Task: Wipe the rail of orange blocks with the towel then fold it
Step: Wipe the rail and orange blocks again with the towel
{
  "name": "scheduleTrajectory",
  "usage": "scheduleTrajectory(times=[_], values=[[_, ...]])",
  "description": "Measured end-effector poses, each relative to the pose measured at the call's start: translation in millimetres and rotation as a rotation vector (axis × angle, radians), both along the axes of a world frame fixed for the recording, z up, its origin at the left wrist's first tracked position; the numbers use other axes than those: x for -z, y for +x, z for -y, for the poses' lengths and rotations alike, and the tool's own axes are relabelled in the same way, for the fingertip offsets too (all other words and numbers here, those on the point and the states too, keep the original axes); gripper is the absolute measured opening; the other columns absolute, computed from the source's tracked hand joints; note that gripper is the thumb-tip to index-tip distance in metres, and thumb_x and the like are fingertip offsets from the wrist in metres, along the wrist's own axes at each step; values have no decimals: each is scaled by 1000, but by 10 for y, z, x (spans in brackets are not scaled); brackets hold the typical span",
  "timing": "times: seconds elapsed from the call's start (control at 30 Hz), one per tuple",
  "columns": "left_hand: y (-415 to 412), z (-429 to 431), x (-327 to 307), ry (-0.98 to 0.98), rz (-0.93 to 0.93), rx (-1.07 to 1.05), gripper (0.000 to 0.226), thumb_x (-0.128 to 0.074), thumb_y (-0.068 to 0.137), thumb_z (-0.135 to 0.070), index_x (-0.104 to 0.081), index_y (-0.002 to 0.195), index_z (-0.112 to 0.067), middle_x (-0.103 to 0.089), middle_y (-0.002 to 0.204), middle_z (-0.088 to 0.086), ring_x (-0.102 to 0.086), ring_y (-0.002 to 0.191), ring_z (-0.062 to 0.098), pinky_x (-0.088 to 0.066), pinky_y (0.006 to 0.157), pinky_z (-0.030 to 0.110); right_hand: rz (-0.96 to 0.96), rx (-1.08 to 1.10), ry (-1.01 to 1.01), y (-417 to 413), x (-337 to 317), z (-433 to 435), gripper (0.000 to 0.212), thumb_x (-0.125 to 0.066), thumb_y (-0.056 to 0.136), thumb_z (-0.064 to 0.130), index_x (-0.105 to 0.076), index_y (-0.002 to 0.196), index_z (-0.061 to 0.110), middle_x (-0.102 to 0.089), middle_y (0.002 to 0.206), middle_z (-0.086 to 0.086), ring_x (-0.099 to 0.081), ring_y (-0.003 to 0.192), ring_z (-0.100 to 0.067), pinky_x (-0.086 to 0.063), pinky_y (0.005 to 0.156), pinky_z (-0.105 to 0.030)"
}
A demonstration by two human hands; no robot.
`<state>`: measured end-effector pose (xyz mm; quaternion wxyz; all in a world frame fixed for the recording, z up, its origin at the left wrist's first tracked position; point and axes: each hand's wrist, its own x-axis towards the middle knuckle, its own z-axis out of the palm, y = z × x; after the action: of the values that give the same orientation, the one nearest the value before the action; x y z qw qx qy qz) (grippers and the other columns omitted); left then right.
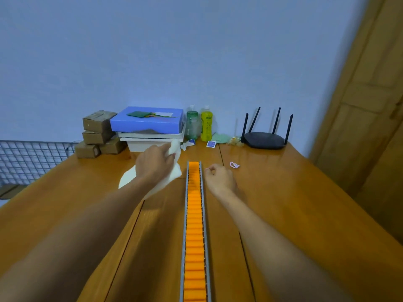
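Observation:
A long grey rail filled with orange blocks runs down the middle of the wooden table, from near the far end toward me. My left hand grips a white towel just left of the rail's far end; the cloth hangs from the fist and trails onto the table. On the rail's other side, my right hand has its fingers curled and holds nothing, close to the rail's edge.
At the back stand a blue box on white trays, stacked cardboard boxes, two bottles and a black router. A small pink loop lies right of the rail. A wire grid sits left, a wooden door right.

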<state>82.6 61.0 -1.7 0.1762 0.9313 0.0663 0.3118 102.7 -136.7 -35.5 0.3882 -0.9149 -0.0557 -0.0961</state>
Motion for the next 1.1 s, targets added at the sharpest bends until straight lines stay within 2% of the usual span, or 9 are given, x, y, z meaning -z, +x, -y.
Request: scheduleTrajectory(times=[0.17, 0.23, 0.33, 0.43, 0.5, 0.67, 0.83, 0.93, 1.1], values=[[545, -14, 250, 110, -85, -41, 32, -53, 101, -37, -71, 122, -21, -66, 86, 8, -63, 75, 28, -53, 65, 37, -45, -35, -146, 321, 284, -15, 28, -43, 104, 40, -65, 113, 25, -62, 82, 4, -62, 75, -17, -46, 60, -28], [741, -19, 368, 105, -106, -38, 33, -53, 101, -37, -70, 125, -21, -68, 92, 9, -63, 78, 27, -51, 65, 35, -37, -52, -189, 412, 385, -29, 28, -42, 104, 42, -64, 114, 28, -60, 80, 6, -62, 76, -16, -47, 62, -29], [988, -5, 531, 111, -119, -7, 38, -55, 101, -37, -66, 132, -19, -70, 101, 12, -66, 86, 28, -51, 68, 35, -30, -83, -234, 546, 480, -48, 27, -41, 104, 42, -61, 113, 27, -65, 91, 3, -63, 82, -20, -49, 65, -32], [1199, -1, 669, 119, -140, -10, 36, -55, 100, -37, -68, 126, -17, -71, 105, 11, -67, 90, 27, -51, 68, 35, -53, -158, -271, 646, 531, -61, 22, -44, 104, 37, -58, 114, 23, -66, 98, 1, -63, 87, -21, -54, 74, -38], [1302, 29, 755, 126, -169, -21, 33, -55, 100, -38, -68, 121, -17, -71, 104, 9, -66, 90, 25, -46, 66, 33, -72, -198, -294, 706, 562, -66, 20, -45, 105, 34, -58, 112, 22, -65, 96, 1, -62, 84, -20, -52, 71, -36], [1470, 69, 899, 61, -198, -44, 35, -54, 101, -39, -66, 124, -16, -71, 108, 9, -66, 93, 25, -50, 73, 35, -133, -256, -189, 859, 629, -72, 14, -52, 103, 29, -61, 109, 20, -65, 92, 1, -62, 83, -17, -55, 72, -36], [1541, 17, 928, 51, -213, 1, 42, -53, 101, -40, -60, 139, -22, -70, 121, 8, -65, 106, 26, -51, 80, 37, -174, -247, -103, 938, 708, -90, 13, -54, 101, 30, -60, 110, 22, -68, 89, 0, -65, 82, -17, -58, 72, -40], [1540, 3, 955, 35, -229, 20, 40, -52, 102, -39, -63, 136, -21, -71, 117, 8, -66, 102, 25, -50, 77, 35, -223, -241, -47, 951, 725, -86, 9, -56, 100, 31, -59, 106, 24, -69, 88, 0, -64, 76, -16, -57, 65, -37], [1460, 0, 960, 12, -254, 50, 35, -51, 101, -38, -68, 127, -23, -73, 104, 6, -65, 92, 23, -53, 75, 36, -379, -204, 67, 901, 657, -82, 8, -54, 102, 30, -59, 102, 24, -70, 80, -4, -58, 55, -15, -44, 45, -28]])
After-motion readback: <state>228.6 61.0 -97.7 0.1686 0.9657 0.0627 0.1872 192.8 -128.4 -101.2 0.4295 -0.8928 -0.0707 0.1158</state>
